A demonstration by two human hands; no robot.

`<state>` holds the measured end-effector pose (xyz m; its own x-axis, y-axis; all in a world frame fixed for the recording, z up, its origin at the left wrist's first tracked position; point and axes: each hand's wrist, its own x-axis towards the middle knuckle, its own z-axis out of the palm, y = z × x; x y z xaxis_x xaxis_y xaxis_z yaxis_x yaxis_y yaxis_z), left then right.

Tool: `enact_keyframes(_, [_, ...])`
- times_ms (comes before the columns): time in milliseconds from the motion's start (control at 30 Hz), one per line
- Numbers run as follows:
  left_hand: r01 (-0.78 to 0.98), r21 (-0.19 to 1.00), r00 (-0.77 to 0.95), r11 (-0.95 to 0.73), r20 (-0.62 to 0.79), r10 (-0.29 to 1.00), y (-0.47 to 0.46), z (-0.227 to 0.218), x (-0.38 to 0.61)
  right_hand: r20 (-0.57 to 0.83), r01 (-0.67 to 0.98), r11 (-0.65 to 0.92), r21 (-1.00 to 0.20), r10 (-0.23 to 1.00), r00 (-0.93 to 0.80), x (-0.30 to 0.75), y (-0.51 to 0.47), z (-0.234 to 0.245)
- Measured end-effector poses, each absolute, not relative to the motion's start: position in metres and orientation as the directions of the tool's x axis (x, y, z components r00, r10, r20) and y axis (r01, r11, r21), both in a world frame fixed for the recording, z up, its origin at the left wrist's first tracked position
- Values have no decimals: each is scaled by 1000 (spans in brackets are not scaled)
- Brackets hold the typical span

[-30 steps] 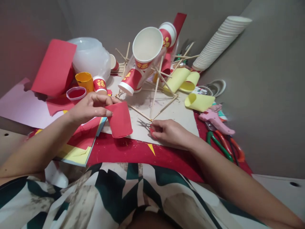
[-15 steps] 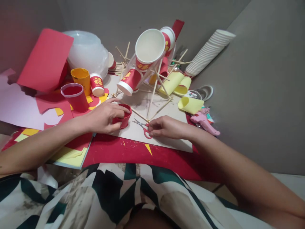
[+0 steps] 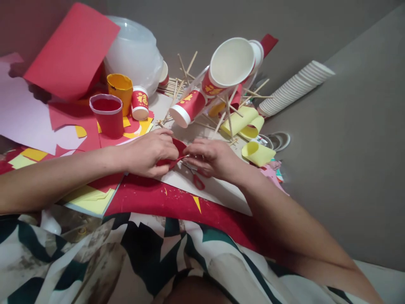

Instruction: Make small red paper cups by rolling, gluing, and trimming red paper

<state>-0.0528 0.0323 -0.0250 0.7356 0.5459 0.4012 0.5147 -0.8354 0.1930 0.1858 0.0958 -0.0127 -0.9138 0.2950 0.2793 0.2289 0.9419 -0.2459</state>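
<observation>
My left hand curls around a small red paper cup low over the white board, its fingers closed on the left side. From the right, my right hand pinches the cup's near edge with its fingertips. The cup looks squeezed out of round, and both hands cover much of it. Beneath my right hand lie red-handled scissors, their blades partly hidden. Just behind my hands stands a stick frame with printed paper cups tilted on it.
To the left stand a red cup with a pink rim, an orange cup and cut coloured paper. Rolled yellow paper, a pink glue gun and a leaning stack of white cups are to the right.
My right hand has left the scissors and moved up and left to the red paper cup's edge. The cup now appears squeezed. The camera view has shifted and tilted.
</observation>
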Motion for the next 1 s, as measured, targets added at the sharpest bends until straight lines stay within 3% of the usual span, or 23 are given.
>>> enact_keyframes(167, [503, 216, 702, -837, 464, 541, 36, -30, -55, 207, 178, 949, -260, 235, -950, 182, 100, 0])
enact_keyframes(267, [427, 310, 618, -849, 585, 525, 33, -28, -58, 190, 176, 951, -255, 227, -955, 182, 102, 4])
enact_keyframes(333, [402, 424, 534, -811, 612, 584, 30, -26, -62, 192, 182, 953, -242, 231, -954, 183, 102, 4])
enact_keyframes(467, [381, 711, 432, -591, 428, 793, 30, -28, -72, 266, 237, 948, -212, 289, -920, 184, 95, 5])
enact_keyframes(567, [386, 822, 462, -418, 220, 859, 36, -35, -77, 382, 260, 948, -185, 313, -869, 182, 86, 5])
enact_keyframes(700, [437, 839, 548, -324, 38, 836, 43, -42, -80, 443, 208, 974, -96, 229, -867, 171, 77, 2])
enact_keyframes(867, [511, 802, 630, -309, -106, 769, 47, -44, -85, 332, 213, 977, -16, 207, -920, 149, 80, -17])
enact_keyframes(933, [521, 785, 653, -336, -113, 749, 49, -46, -87, 280, 228, 973, -41, 230, -932, 143, 80, -25])
enact_keyframes(1000, [438, 813, 692, -383, -33, 721, 53, -50, -88, 259, 230, 970, -78, 243, -935, 140, 80, -30])
